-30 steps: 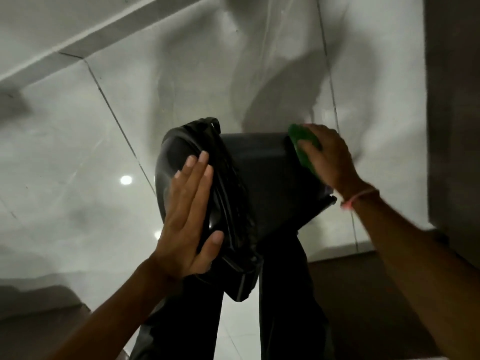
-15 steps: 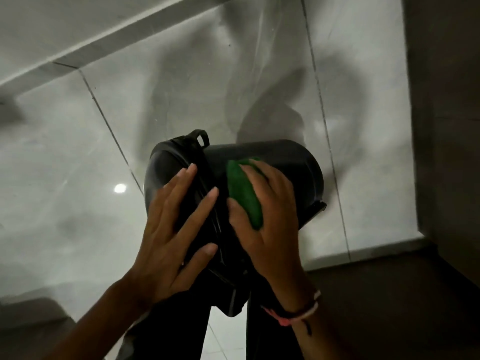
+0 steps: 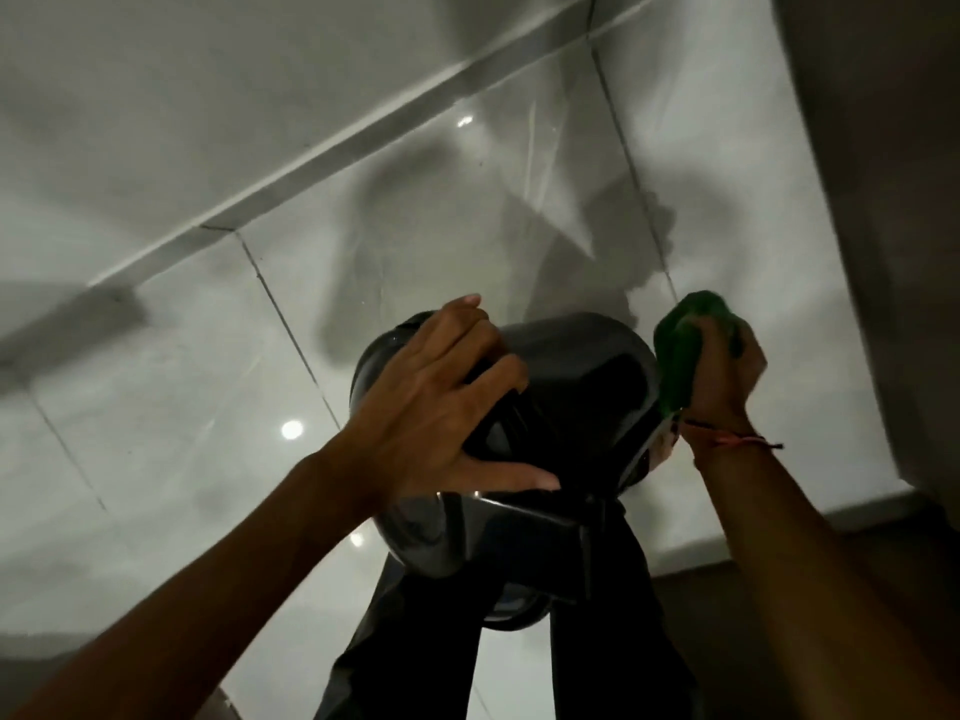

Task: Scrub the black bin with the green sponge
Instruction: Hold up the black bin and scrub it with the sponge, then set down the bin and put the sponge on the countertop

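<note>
The black bin [image 3: 582, 392] lies tipped on its side between my knees, its lid [image 3: 452, 537] hanging open toward me. My left hand [image 3: 441, 407] is spread over the bin's left side and grips it near the lid hinge. My right hand [image 3: 727, 371] is closed around the green sponge [image 3: 680, 350], which presses against the bin's right edge. Most of the bin's left wall is hidden under my left hand.
Glossy pale floor tiles [image 3: 208, 381] with dark grout lines surround the bin, and ceiling lights reflect in them. My legs in dark trousers [image 3: 415, 641] stand under the bin. A dark wall or door [image 3: 883, 200] rises on the right, a skirting strip [image 3: 337, 142] runs across the back.
My right hand has swept the sponge from the bin's top face to its right edge. My left hand has shifted up and closed around the bin. The view has tilted.
</note>
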Tool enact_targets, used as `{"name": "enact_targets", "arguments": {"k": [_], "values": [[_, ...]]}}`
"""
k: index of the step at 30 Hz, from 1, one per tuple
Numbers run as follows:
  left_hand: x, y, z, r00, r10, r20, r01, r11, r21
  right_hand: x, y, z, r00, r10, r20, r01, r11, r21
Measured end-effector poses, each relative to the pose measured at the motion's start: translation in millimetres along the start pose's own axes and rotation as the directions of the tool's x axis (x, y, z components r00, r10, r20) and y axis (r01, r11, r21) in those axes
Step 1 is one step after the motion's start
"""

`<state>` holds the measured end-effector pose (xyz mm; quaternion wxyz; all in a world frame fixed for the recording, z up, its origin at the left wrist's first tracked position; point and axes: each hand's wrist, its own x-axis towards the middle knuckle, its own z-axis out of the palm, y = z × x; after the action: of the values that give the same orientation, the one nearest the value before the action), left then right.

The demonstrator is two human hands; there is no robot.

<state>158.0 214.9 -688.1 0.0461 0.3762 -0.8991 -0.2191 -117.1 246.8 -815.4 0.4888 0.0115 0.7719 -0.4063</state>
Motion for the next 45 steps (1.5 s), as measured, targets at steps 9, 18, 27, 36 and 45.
{"name": "enact_targets", "arguments": {"k": [9,18,27,36,45], "values": [[122.5,-22.1,-10.8,0.858,-0.489,-0.155,0.482,0.872,-0.084,-86.6,-182.0,-0.8,0.919,-0.107,0.378,-0.133,0.821,0.555],[179.7,-26.7,-34.2,0.734,-0.680,-0.011,0.679,0.733,-0.042,-126.8,-227.9,22.2,0.837,-0.043,0.545,-0.383,0.666,0.640],[174.6,109.2,-302.4,0.838,-0.358,-0.411,0.347,0.932,-0.102,-294.3,-399.0,-13.5,0.806,-0.306,0.507,-0.012,0.847,0.531],[225.0,252.0,-567.0,0.716,0.158,-0.680,0.161,0.911,0.380,-439.3,-630.0,-148.9,0.261,-0.961,0.091,0.738,0.138,-0.661],[239.0,307.9,-614.9,0.767,0.124,-0.629,0.227,0.865,0.448,-380.2,-661.4,-228.8,0.524,-0.830,0.190,0.417,0.056,-0.907]]}}
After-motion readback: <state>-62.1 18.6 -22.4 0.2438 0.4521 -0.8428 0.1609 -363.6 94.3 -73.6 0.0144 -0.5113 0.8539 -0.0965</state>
